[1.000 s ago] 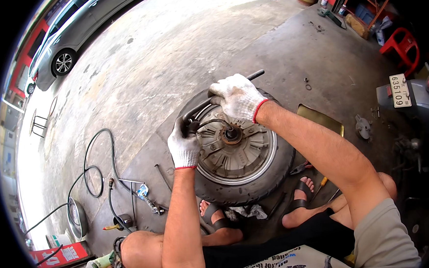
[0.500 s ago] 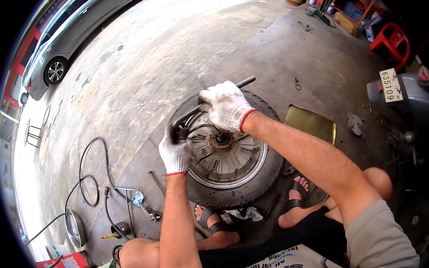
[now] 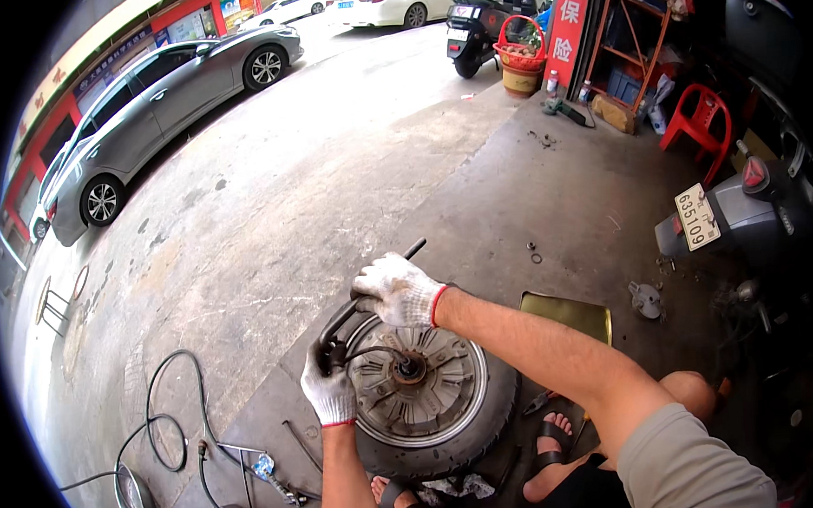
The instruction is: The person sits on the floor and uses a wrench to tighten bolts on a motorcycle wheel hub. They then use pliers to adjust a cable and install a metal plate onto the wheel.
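Note:
A hub-motor wheel (image 3: 425, 404) with a black tyre (image 3: 497, 423) lies flat on the floor in front of me. My right hand (image 3: 396, 292), in a white knit glove, is closed around a dark tyre lever (image 3: 416, 250) above the wheel's far left rim. The lever slants from upper right down to my left hand (image 3: 328, 389), gloved too. Its fingers are wrapped round the lever's curved lower end. A black cable (image 3: 372, 351) arcs from the axle (image 3: 409, 367) to the left hand, where its end is partly hidden by the fingers.
Right of the wheel lie a gold-coloured sheet (image 3: 569, 317) and a metal part (image 3: 647, 301). A black hose (image 3: 203, 397) coils at left, near a metal rim (image 3: 137, 501). A parked scooter (image 3: 744, 219) and a red chair (image 3: 704, 131) stand at right, a grey car (image 3: 169, 96) at far left.
The view has tilted up, so more of the street shows. Relative to the wheel, my right hand has moved left and away, and the lever's free end has swung left. Both grips stay closed.

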The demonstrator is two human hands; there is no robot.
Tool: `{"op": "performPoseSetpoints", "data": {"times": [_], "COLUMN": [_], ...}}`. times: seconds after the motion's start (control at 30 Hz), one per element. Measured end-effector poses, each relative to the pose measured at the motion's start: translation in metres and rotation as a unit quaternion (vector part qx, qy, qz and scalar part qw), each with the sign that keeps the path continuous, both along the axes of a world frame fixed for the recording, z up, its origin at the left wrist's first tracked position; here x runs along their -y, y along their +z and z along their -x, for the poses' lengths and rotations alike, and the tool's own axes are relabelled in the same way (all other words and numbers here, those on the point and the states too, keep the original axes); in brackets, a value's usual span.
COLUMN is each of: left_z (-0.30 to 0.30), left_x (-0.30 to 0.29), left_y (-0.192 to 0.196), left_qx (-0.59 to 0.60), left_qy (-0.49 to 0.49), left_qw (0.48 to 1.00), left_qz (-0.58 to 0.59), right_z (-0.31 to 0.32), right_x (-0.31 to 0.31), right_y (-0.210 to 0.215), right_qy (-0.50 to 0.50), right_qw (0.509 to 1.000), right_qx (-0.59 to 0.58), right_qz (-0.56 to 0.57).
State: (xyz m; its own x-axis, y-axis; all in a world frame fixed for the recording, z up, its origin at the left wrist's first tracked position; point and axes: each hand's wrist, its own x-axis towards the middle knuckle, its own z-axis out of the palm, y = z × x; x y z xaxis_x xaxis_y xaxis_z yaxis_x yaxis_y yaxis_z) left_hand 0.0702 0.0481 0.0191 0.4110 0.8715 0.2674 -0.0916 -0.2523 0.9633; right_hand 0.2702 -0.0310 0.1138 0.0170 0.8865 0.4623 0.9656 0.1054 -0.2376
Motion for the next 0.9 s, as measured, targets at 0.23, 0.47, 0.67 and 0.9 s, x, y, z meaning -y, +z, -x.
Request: {"op": "performPoseSetpoints", "data": {"times": [0.23,0.47,0.67,0.9], "left_z": [0.006,-0.031,-0.073,-0.128], "left_x": [0.005,0.090,0.215,0.344], "left_y": [0.079,0.140,0.214,0.264], "left_qx": [0.056,0.076,0.090,0.135], "left_qy": [0.035,-0.129,-0.270,-0.383], "left_qw": [0.998,0.985,0.959,0.900], "left_qz": [-0.020,0.089,0.018,-0.159], "right_z": [0.026,0.001,0.034,0.034], "right_x": [0.031,0.169,0.278,0.406], "right_y": [0.065,0.175,0.198,0.237], "right_qy": [-0.025,-0.243,-0.262,-0.382], "right_qw": [0.993,0.935,0.942,0.908], "right_qx": [-0.103,-0.237,-0.205,-0.164], "right_qz": [-0.044,-0.102,-0.031,-0.048]}}
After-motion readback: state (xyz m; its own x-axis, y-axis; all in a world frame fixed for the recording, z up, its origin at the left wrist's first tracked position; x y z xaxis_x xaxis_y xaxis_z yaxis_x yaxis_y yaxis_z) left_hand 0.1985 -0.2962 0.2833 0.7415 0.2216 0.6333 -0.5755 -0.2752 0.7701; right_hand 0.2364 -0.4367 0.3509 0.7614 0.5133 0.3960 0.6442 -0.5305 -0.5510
